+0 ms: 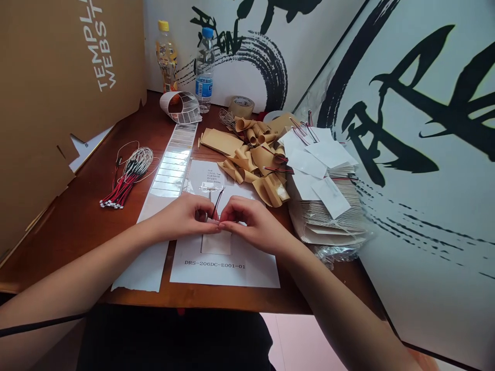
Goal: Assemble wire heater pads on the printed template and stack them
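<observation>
Over a printed white sheet, my left hand and my right hand meet with fingertips pinched together. Between them is a small pale piece, mostly covered by the fingers. Thin dark and reddish wires stick up from the same spot, apparently part of a wire lead. A white rectangle lies on the sheet just below the fingers. Left of the hands runs a strip of clear labels on white backing, its far end curled into a roll.
A bundle of red-and-black wire leads lies at left beside a cardboard box. Brown paper pieces are heaped behind my hands. Stacked white cards stand at right. Two bottles and a tape roll are at the back.
</observation>
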A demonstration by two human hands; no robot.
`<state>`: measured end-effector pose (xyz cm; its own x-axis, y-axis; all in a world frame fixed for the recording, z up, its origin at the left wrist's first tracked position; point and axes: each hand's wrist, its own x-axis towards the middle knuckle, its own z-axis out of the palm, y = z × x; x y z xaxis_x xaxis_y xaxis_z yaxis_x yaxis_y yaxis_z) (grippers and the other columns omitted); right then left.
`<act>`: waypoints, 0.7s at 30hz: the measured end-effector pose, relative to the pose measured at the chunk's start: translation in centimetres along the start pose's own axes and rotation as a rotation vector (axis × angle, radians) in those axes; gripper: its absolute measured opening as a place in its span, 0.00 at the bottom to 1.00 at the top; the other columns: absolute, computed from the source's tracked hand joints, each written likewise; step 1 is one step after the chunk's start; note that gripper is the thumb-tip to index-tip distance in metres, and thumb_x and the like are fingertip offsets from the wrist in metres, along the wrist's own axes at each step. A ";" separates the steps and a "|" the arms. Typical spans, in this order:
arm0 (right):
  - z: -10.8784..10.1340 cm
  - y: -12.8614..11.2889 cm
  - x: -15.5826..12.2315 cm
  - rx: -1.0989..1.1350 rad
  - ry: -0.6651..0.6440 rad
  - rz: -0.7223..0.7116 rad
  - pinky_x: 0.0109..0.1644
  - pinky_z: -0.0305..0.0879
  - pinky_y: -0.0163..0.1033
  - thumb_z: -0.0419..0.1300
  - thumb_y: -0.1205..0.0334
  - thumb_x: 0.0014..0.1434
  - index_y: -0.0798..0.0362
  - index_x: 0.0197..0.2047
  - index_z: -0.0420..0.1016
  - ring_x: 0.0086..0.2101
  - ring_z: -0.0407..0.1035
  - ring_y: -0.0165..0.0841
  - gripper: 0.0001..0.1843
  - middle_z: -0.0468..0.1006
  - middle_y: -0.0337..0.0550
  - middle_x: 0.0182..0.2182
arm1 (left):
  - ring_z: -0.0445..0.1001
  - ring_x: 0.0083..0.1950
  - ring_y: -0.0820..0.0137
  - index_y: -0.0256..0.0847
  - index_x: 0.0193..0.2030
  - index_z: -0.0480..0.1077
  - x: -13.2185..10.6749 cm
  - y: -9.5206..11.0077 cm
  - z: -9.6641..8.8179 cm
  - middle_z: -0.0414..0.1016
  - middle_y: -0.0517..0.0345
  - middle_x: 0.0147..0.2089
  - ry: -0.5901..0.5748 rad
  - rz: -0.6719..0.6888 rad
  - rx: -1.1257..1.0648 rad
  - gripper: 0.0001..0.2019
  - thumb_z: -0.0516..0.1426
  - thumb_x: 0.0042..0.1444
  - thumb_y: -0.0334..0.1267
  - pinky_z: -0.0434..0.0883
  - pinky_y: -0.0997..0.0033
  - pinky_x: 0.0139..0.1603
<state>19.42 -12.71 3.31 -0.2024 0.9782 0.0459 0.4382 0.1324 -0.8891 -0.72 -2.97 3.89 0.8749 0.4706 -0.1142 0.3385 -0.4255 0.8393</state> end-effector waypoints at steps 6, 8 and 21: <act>-0.2 0.9 0.1 0.196 0.010 0.194 0.36 0.67 0.39 0.72 0.51 0.53 0.50 0.37 0.73 0.33 0.70 0.32 0.16 0.77 0.40 0.33 | 0.66 0.31 0.73 0.37 0.28 0.77 0.1 0.1 -0.1 0.72 0.60 0.25 0.019 -0.093 -0.049 0.19 0.64 0.56 0.54 0.60 0.72 0.32; -0.3 1.0 0.1 0.197 -0.032 0.294 0.36 0.67 0.39 0.71 0.52 0.52 0.51 0.38 0.75 0.31 0.71 0.32 0.15 0.77 0.39 0.31 | 0.65 0.30 0.73 0.37 0.28 0.77 0.2 0.1 -0.2 0.72 0.60 0.25 0.018 -0.120 -0.047 0.19 0.63 0.55 0.54 0.60 0.72 0.32; -0.1 0.8 0.2 0.175 -0.132 0.403 0.28 0.50 0.35 0.73 0.42 0.50 0.52 0.29 0.77 0.25 0.58 0.27 0.21 0.68 0.33 0.22 | 0.60 0.28 0.73 0.38 0.29 0.75 0.1 0.6 0.0 0.63 0.64 0.23 -0.038 -0.170 0.074 0.24 0.63 0.54 0.62 0.53 0.71 0.29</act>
<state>19.83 -12.35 2.65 -0.1606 0.9160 -0.3677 0.3522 -0.2948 -0.8883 -0.47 -3.19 4.43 0.8152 0.5113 -0.2720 0.5054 -0.3987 0.7653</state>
